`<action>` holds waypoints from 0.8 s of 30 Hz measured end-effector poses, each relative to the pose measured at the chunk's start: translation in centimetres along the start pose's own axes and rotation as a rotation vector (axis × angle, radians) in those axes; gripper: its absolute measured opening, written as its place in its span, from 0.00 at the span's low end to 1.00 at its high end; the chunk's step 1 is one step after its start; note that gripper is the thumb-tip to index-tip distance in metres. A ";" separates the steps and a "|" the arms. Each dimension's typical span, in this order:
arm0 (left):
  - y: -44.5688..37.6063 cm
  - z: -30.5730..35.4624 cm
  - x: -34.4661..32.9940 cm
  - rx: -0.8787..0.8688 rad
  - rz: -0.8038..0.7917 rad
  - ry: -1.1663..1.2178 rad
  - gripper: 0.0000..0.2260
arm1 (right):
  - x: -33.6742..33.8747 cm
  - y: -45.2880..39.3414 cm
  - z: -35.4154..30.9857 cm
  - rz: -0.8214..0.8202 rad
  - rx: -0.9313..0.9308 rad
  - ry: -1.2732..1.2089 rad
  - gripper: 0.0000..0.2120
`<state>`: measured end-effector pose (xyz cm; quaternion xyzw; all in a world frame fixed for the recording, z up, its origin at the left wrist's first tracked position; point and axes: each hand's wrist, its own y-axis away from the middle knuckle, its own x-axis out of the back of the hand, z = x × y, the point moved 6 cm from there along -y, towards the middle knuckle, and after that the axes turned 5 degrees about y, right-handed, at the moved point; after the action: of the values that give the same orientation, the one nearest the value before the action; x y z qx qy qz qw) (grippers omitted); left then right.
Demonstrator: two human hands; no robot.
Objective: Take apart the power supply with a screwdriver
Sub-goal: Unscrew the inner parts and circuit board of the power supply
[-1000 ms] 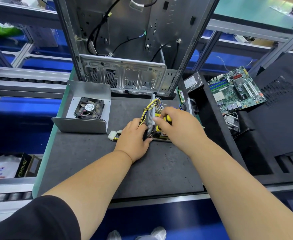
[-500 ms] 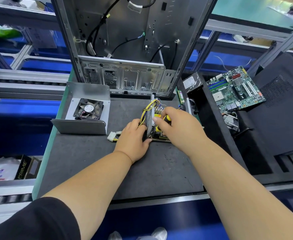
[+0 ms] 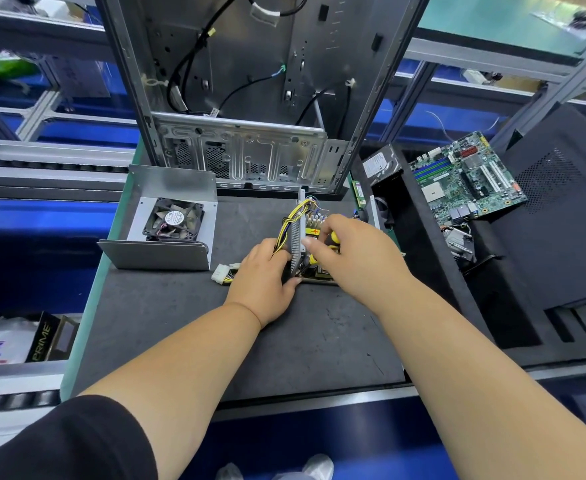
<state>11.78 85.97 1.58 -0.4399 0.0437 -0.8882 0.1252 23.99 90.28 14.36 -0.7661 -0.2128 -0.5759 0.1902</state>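
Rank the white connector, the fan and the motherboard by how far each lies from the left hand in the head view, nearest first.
1. white connector: just left of the left hand, on the mat.
2. fan: farther left, in the metal cover.
3. motherboard: far right, beyond the right hand.

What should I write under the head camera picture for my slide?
Left hand steadies an opened power supply while the right hand works a yellow-handled screwdriver inside.
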 end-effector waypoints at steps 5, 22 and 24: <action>0.0 -0.1 -0.1 0.001 -0.006 -0.005 0.16 | -0.1 -0.2 0.0 -0.014 0.013 -0.052 0.06; 0.0 -0.2 0.0 0.004 -0.013 0.006 0.21 | 0.2 -0.3 0.1 -0.007 0.025 -0.063 0.06; 0.0 -0.2 -0.1 0.007 -0.014 0.001 0.21 | 0.3 -0.2 -0.1 0.007 0.048 -0.114 0.09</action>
<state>11.69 86.00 1.39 -0.4392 0.0376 -0.8895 0.1203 23.88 90.38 14.68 -0.7935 -0.2343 -0.5256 0.1982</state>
